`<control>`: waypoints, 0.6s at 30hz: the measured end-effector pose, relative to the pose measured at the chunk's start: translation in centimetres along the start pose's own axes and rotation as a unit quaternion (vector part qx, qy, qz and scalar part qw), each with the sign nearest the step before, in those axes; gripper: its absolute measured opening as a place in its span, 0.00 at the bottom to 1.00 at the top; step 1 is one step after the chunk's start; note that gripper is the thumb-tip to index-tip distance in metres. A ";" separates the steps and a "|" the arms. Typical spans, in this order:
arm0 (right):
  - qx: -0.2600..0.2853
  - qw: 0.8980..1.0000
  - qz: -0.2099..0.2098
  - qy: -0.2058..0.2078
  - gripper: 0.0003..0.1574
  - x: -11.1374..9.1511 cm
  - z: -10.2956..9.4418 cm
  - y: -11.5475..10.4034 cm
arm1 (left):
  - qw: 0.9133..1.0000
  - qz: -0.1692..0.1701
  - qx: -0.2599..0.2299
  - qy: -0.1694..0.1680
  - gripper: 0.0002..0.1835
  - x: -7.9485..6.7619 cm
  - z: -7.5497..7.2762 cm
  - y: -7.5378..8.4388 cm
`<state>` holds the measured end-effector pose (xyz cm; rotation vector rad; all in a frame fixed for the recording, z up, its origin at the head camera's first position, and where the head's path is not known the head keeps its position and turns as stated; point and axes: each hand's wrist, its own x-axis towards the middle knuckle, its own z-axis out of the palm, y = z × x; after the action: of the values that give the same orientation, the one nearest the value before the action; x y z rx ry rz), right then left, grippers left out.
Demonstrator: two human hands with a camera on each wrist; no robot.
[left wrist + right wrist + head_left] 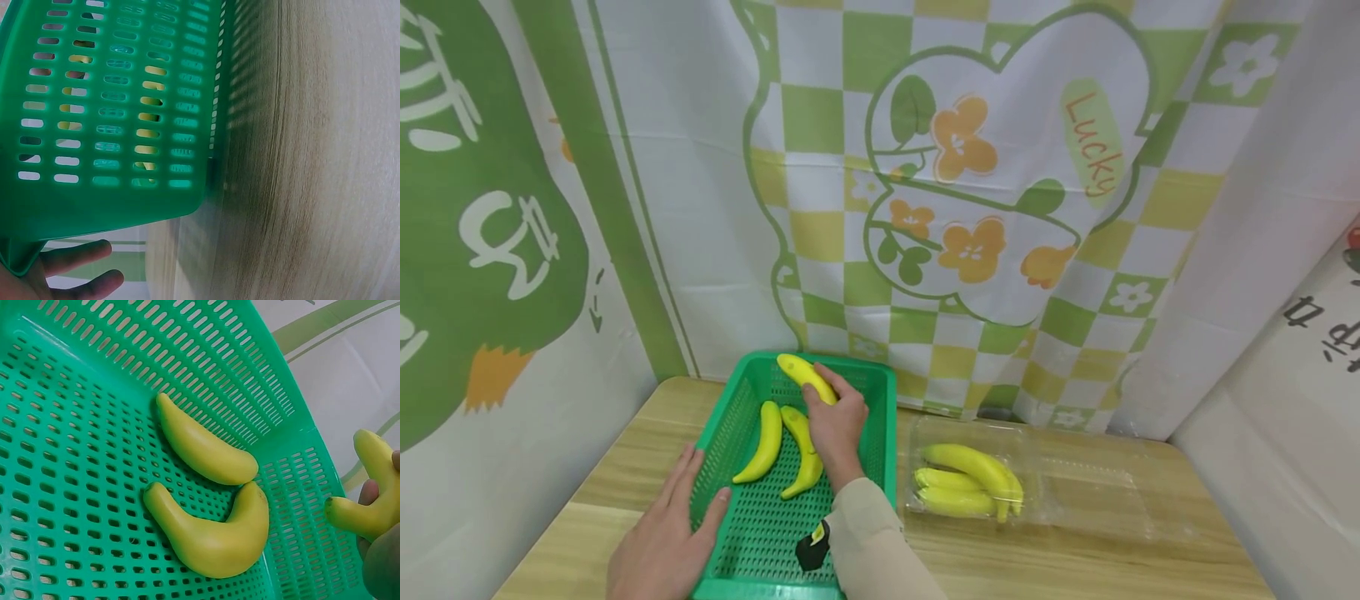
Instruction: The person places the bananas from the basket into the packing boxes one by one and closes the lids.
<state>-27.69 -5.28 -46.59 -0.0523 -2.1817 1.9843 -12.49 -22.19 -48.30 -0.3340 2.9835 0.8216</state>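
My right hand (837, 421) holds a banana (805, 377) over the far end of a green plastic basket (889, 450). In the right wrist view, two ends of the held banana (378, 515) stick out past the fingers. Two more yellow bananas lie on the basket floor: a left banana (764, 443) and a more curved right banana (803, 454). At the basket's left rim rests my left hand (662, 533), its thumb over the inner side. The left wrist view shows two straight fingers (78, 256) reaching past the basket's corner.
Right of the basket stands a clear plastic container (917, 433) with several bananas (970, 479), its transparent lid (1097, 492) folded out to the right. Everything stands on a wooden table (602, 492). A patterned curtain (820, 275) hangs right behind the basket.
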 end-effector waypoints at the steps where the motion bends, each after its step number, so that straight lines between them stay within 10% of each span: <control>1: 0.000 1.000 -0.001 -0.001 0.21 0.0 0.0 0.0 | 1.000 -0.001 0.000 -0.001 0.49 0.0 0.0 0.0; 18: -0.011 1.000 0.002 -0.002 0.21 0.1 -0.3 -0.1 | 1.000 -0.013 0.008 -0.009 0.49 0.2 0.0 0.0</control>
<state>-27.70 -5.03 -46.43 -0.0563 -2.2073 1.9640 -12.70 -22.18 -48.34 -0.3610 2.9605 0.7942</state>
